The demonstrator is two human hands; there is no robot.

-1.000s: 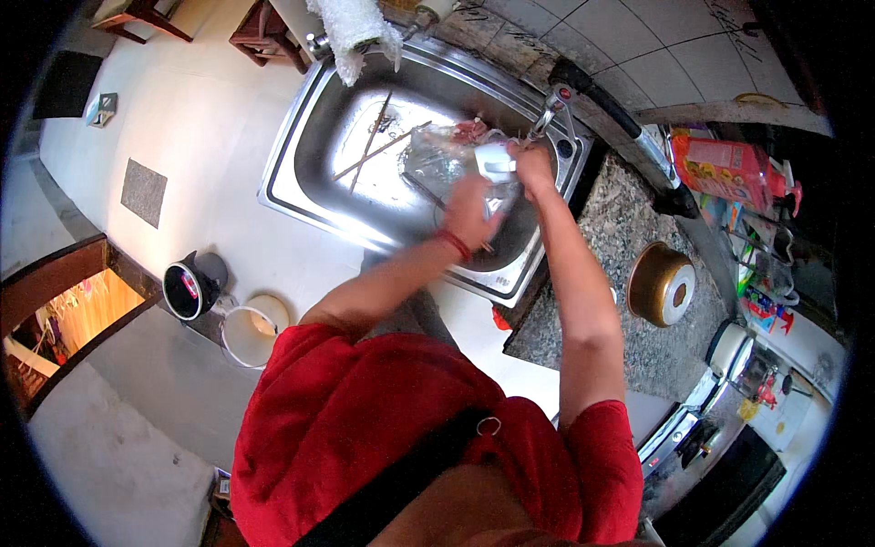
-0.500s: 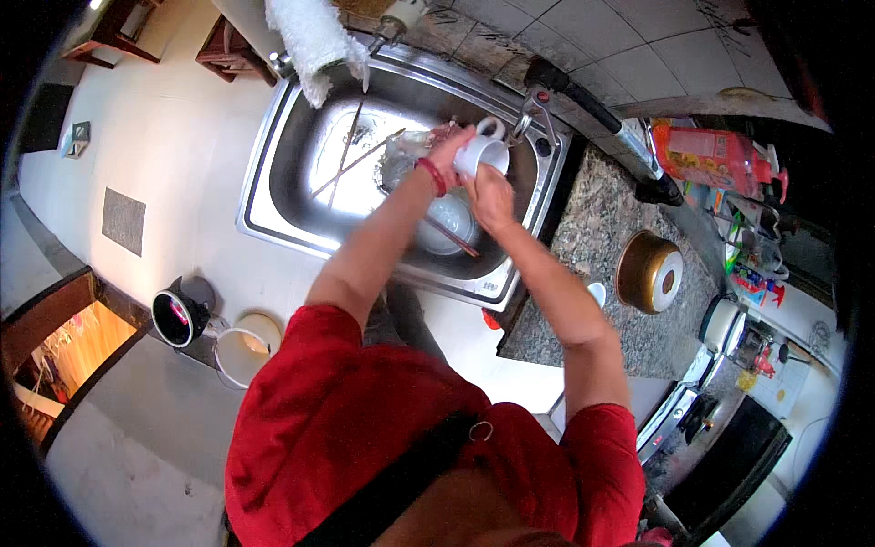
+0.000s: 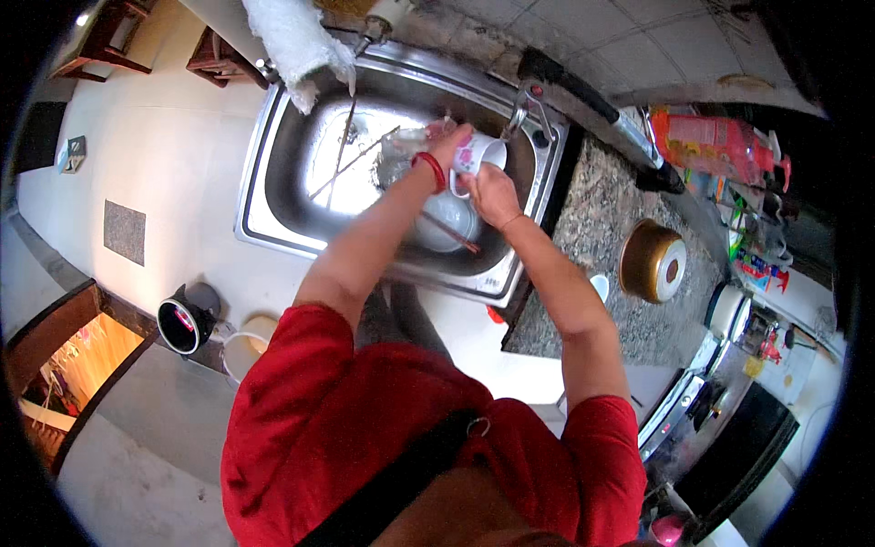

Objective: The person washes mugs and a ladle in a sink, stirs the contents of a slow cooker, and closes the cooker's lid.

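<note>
Over the right part of the steel sink (image 3: 273, 173) a white mug (image 3: 471, 153) with a pink flower print is held sideways, its mouth turned to the right. My left hand (image 3: 443, 149), with a red band at the wrist, is closed round its base end. At the rim and handle my right hand (image 3: 493, 193) grips the mug; some of its fingers are hidden. Below my hands lies a clear round bowl (image 3: 456, 226) with a reddish stick (image 3: 451, 232) across it. Long thin sticks (image 3: 346, 150) cross in the left of the basin, beside clear glassy ware (image 3: 394, 162), partly covered.
A faucet (image 3: 518, 117) stands behind the mug. White cloth-like material (image 3: 301, 46) hangs over the sink's back left. On the granite counter (image 3: 570, 255) at right sit an upturned golden-brown pot (image 3: 645, 263) and a small white cup (image 3: 599, 286). A pink soap bottle (image 3: 711, 146) stands farther back.
The mug has turned in my hands: its handle went from the far side to the near side, and the flower print now shows. My right hand has shifted slightly nearer me.
</note>
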